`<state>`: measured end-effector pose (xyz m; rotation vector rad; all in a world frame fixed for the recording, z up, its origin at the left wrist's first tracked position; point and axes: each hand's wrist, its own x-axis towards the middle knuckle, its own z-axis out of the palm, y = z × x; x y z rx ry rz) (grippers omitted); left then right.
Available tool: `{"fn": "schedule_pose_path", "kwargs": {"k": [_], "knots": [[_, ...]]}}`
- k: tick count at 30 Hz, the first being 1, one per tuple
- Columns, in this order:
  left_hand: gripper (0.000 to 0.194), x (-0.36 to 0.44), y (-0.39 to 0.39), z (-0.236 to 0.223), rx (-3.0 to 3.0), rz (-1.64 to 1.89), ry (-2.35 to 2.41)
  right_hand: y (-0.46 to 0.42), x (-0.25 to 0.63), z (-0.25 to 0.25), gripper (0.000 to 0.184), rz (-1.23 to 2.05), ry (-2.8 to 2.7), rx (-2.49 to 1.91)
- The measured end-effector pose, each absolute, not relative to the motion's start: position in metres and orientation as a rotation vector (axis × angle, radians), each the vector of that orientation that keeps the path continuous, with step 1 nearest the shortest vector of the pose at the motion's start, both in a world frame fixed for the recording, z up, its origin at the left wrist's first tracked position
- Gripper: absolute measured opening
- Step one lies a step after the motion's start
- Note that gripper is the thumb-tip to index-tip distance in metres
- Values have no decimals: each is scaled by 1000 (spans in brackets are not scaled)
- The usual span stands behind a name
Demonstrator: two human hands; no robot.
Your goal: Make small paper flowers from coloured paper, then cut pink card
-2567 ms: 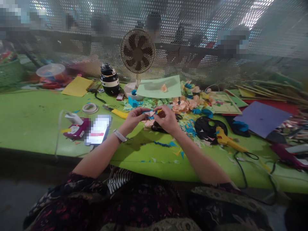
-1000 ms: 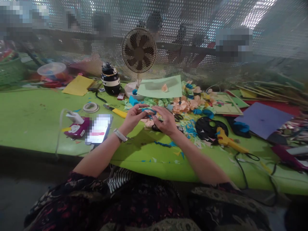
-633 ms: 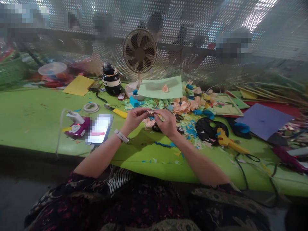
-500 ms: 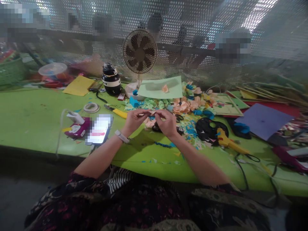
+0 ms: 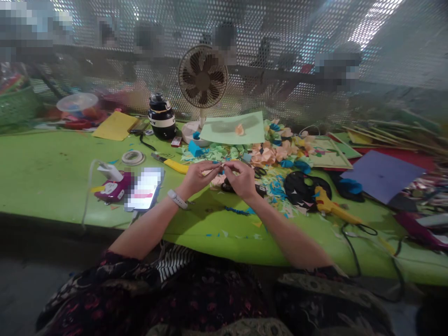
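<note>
My left hand and my right hand meet above the green table, both pinching a small folded paper piece, pale with a bit of blue, between their fingertips. A white watch band sits on my left wrist. Just beyond my hands lies a heap of folded paper flowers and scraps in peach, green and blue. Under my right hand lies a dark object, partly hidden.
A phone and a purple device with a white charger lie to the left. A yellow glue gun with its black cable, a black disc, a purple sheet, a small fan, a tape roll and a yellow-handled cutter lie about.
My fingers have kept working the small paper piece, turning it from showing blue to showing pale. Both hands stay in the same spot above the table.
</note>
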<state>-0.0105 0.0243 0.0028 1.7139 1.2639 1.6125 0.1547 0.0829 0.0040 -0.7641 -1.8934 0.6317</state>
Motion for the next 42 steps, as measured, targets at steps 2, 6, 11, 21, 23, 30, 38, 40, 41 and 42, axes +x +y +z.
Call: {"fn": "schedule_pose_path", "kwargs": {"k": [2,6,11,21,23,30,38,40,41,42], "knots": [[32,-11,23,5,1561,1617,1186,85,155,4,19,682,-1854,-797],[48,-15,22,10,1247,1719,1092,91,156,6,21,804,-1786,-831],[41,-15,24,10,1208,1735,1116,94,156,6,22,840,-1777,-822],[44,-15,28,8,1161,1701,1080,90,156,9,23,843,-1806,-807],[45,-15,27,9,1148,1707,1073,89,156,9,24,844,-1799,-812],[42,-12,25,13,1112,1743,1070,89,157,9,24,788,-1821,-785],[39,-18,29,6,1216,1711,1085,91,158,6,20,672,-1877,-737],[40,-20,30,4,1316,1699,1118,92,159,5,19,548,-1921,-700],[40,-21,31,2,1381,1688,1145,93,160,5,19,460,-1955,-668],[38,-22,32,0,1452,1678,1176,94,160,4,20,362,-1995,-635]]}}
